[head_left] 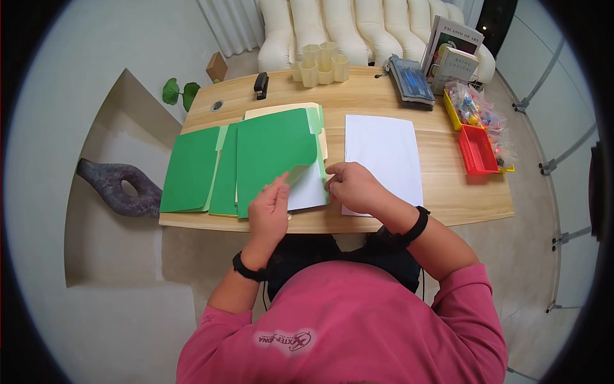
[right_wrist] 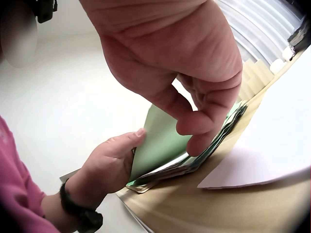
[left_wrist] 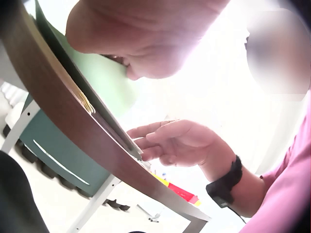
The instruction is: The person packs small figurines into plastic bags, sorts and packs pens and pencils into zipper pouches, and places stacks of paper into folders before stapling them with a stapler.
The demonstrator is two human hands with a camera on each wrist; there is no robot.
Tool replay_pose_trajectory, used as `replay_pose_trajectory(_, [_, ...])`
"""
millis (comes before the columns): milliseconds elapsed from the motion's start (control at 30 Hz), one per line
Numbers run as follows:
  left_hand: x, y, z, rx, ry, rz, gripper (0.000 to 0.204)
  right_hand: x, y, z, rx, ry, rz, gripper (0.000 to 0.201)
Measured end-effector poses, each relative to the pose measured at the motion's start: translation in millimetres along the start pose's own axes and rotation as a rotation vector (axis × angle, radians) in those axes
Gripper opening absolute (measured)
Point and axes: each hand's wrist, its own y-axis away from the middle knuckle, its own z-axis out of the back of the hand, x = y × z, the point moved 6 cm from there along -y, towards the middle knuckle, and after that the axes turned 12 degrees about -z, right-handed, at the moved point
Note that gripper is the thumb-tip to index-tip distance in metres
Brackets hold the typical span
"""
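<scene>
My left hand pinches the lower right corner of a green file folder's cover and holds it lifted and bent back. White paper shows inside, under the raised cover. At the folder's right edge is my right hand, its fingertips against the edge and its fingers loosely bent. The right wrist view shows the pale green inside of the cover standing up between both hands. To the right lies a stack of white paper, partly under my right forearm in the head view.
More green folders lie overlapping at the left, with cream folders behind. Farther back are a black stapler, a hexagonal pen holder and a blue pouch. Books and a red basket stand at the right.
</scene>
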Motion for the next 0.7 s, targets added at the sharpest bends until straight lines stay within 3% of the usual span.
replay_pose_trajectory(33, [4, 3, -2, 0.0, 0.001, -0.001, 0.029, 1, 1, 0, 0.034, -0.02, -0.042, 0.045])
replay_pose_trajectory(100, [18, 11, 1, -0.218, 0.355, 0.061, 0.034, 0, 1, -2, 0.067, -0.04, -0.088, 0.047])
replay_pose_trajectory(133, [20, 13, 2, -0.217, 0.357, 0.061, 0.034, -2, 0, -3, 0.053, -0.016, -0.079, 0.051])
replay_pose_trajectory(200, [28, 17, 14, -0.391, 0.512, 0.093, 0.033, 0, 1, -1, 0.041, 0.009, -0.072, 0.055])
replay_pose_trajectory(233, [16, 12, 16, -0.392, 0.512, 0.094, 0.033, 0, 5, -1, 0.113, -0.12, -0.145, 0.065])
replay_pose_trajectory(300, [-2, 5, 24, -0.61, 0.796, 0.086, 0.028, -1, 6, -3, 0.188, -0.244, -0.213, 0.075])
replay_pose_trajectory(367, [2, 8, 30, -0.592, 0.814, 0.035, 0.027, -6, 3, -10, 0.274, -0.379, -0.245, 0.086])
replay_pose_trajectory(500, [5, 11, 26, -0.548, 0.931, -0.01, 0.027, -4, 0, -18, 0.289, -0.336, -0.243, 0.09])
replay_pose_trajectory(567, [11, 14, 21, -0.518, 0.936, -0.018, 0.03, -8, -7, -18, 0.16, -0.276, -0.203, 0.061])
replay_pose_trajectory(700, [9, 14, 16, -0.495, 0.96, -0.019, 0.034, -9, -20, -22, 0.148, -0.278, -0.203, 0.062])
